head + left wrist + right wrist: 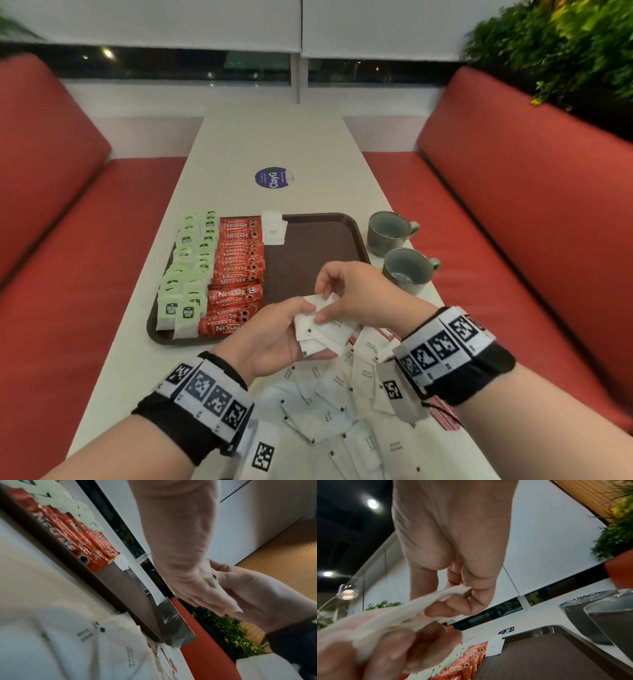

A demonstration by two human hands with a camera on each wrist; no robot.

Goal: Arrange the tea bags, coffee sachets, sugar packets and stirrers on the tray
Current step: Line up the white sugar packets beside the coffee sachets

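A brown tray holds green tea bags in its left column and red coffee sachets beside them. Two white sugar packets lie at the tray's far edge. Above the tray's near edge, my left hand grips a small stack of white sugar packets. My right hand pinches the top packet of that stack between thumb and fingers. In the right wrist view the held sugar packets fan out between both hands. Many loose sugar packets lie on the table near me.
Two grey mugs stand right of the tray. Red-and-white striped stirrers peek out under my right wrist. A round purple sticker is on the white table. Red bench seats flank it.
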